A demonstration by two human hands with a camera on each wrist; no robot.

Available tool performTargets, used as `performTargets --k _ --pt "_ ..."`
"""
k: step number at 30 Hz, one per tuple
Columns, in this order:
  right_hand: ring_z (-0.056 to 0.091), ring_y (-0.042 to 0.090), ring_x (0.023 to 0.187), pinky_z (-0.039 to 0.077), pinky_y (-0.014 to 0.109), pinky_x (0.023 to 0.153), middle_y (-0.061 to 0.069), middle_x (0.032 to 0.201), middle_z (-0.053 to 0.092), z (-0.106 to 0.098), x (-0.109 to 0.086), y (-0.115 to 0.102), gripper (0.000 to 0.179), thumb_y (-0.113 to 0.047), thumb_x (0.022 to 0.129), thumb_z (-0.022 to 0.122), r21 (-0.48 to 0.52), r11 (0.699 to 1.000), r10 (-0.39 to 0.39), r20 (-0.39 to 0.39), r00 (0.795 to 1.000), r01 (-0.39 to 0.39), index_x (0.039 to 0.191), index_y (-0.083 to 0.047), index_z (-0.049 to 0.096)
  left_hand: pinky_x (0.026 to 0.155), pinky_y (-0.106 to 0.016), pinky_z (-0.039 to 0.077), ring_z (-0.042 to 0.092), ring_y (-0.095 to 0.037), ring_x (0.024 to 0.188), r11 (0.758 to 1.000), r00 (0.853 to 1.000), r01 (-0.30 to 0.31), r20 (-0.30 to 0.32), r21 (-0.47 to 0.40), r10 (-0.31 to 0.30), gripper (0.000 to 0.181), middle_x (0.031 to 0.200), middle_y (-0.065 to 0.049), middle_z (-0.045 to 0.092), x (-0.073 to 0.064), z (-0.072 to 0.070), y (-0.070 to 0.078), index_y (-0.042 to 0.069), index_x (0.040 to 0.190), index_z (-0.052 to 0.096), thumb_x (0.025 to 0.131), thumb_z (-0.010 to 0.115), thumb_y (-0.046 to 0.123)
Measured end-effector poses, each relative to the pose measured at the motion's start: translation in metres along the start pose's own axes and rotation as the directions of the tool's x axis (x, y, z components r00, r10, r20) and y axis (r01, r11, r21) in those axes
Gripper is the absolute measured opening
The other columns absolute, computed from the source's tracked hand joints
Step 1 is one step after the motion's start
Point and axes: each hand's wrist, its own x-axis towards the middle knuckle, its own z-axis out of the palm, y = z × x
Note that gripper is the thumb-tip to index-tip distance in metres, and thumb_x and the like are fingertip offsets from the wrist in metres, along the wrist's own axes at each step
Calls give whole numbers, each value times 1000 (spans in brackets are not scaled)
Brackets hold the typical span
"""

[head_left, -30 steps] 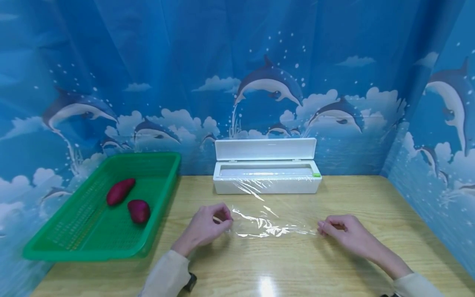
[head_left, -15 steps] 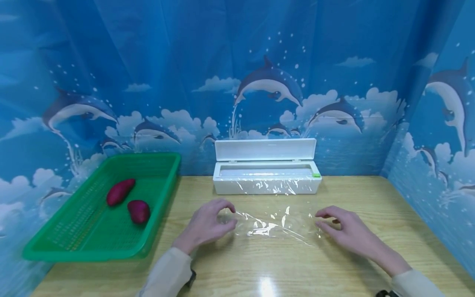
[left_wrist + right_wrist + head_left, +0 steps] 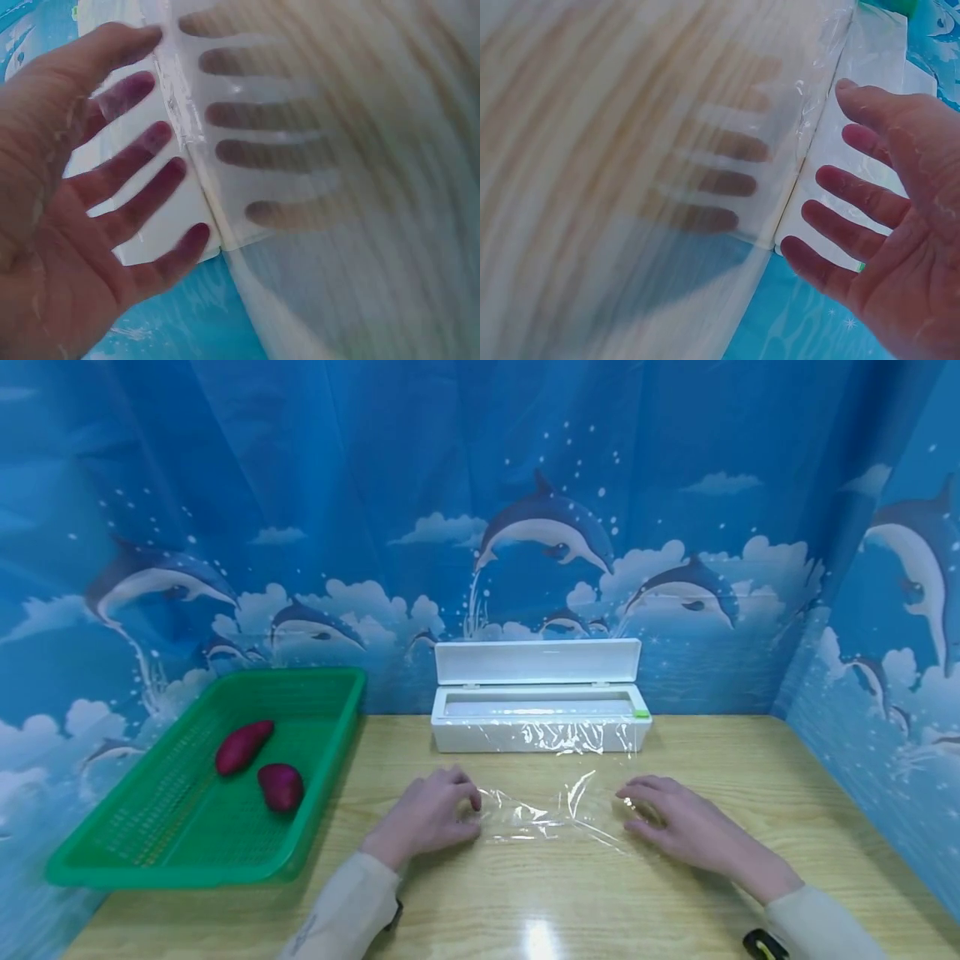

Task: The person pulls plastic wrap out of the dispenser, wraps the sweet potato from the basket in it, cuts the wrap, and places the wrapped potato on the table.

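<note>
A sheet of clear plastic wrap [image 3: 528,817] trails from a white dispenser box [image 3: 450,739] onto the table, creased and glossy. My left hand [image 3: 431,817] is at the sheet's left edge with its fingers relaxed and apart. At the right edge my right hand [image 3: 682,825] hovers likewise, thumb and fingers parted. Each wrist view shows spread fingers with nothing pinched between them, and dark reflections of the fingertips on the glossy tabletop. The box's lid [image 3: 536,662] stands raised, and a green slider [image 3: 641,714] sits at its right end.
To the left, a green plastic basket [image 3: 217,870] holds two purple sweet potatoes, one long [image 3: 243,747] and one stubby [image 3: 281,787]. A blue dolphin-print curtain [image 3: 390,468] rises behind the wooden table [image 3: 450,910] and along its right side.
Both hands have let go of the wrap's front corners, and their fingers have opened. They have drawn slightly closer together. The sheet has sunk toward the table with new creases.
</note>
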Motion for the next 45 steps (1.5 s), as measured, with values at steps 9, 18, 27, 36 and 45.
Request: performTargets --k 9,18,27,36,45 --pt "65 42 117 54 60 98 21 128 68 0 -4 8 47 -34 86 79 -17 1000 -10 76 997 12 124 -7 70 91 -55 54 62 -23 101 998 990 54 127 14 -55 27 117 -3 67 -9 -8 4 23 94 73 77 85 40" --pt "67 41 111 56 59 94 23 124 69 -9 0 10 44 -30 83 82 -83 997 3 105 995 5 119 -7 72 92 -55 55 64 -25 106 999 995 45 92 12 -46 36 125 -6 67 -6 -14 8 22 107 73 83 81 47" --pt "67 39 114 57 58 93 19 130 67 -2 17 -3 46 -24 88 78 -72 994 -90 -17 996 88 130 -9 67 97 -58 50 59 -32 123 999 994 -43 -96 23 45 37 133 -7 64 14 -8 8 20 123 69 91 73 37" --pt "59 48 124 52 63 99 30 141 56 14 27 -8 60 -40 92 73 -57 995 -73 77 994 77 143 -11 58 99 -63 48 52 -37 129 997 995 49 83 57 -54 50 145 -12 54 20 0 7 23 133 64 86 69 41" --pt "57 50 126 52 67 96 28 145 54 11 29 -7 60 -49 95 66 -99 995 20 187 982 -2 142 -13 59 100 -67 47 54 -34 126 992 986 89 134 88 -100 52 142 -8 55 23 1 4 24 134 64 87 70 48"
